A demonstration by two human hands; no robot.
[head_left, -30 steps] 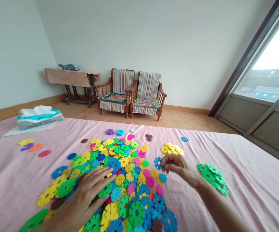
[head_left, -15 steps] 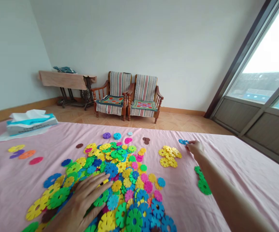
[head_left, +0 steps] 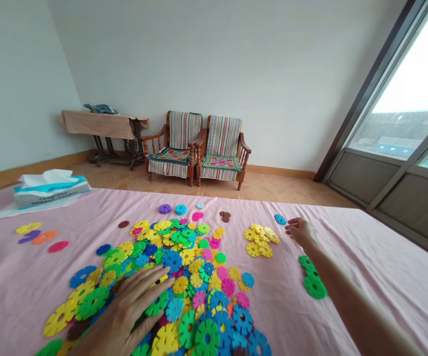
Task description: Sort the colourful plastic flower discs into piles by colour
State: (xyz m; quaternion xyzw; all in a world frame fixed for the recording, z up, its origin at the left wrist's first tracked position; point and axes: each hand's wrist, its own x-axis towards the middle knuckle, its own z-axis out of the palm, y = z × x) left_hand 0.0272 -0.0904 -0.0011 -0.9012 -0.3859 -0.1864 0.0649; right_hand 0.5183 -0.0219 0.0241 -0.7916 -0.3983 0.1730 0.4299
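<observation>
A small blue disc (head_left: 280, 219) lies right of centre on the pink cloth (head_left: 365, 257), just beside the open, empty right hand (head_left: 300, 230); light, stiff and notched, it looks easiest pinched by its rim. The left hand (head_left: 130, 306) rests flat on the mixed pile (head_left: 184, 267), lower centre.

On a pink cloth (head_left: 365, 257) lies a mixed heap of coloured discs (head_left: 184, 277). The left hand (head_left: 132, 306) rests flat on the heap's near side, fingers spread. The right hand (head_left: 300, 230) is stretched far out, empty, fingers loosely curled just beside the small blue discs (head_left: 280, 219). A yellow pile (head_left: 260, 237) sits left of that hand, a green pile (head_left: 312, 279) beside the forearm. A tissue pack (head_left: 50, 188) lies far left
</observation>
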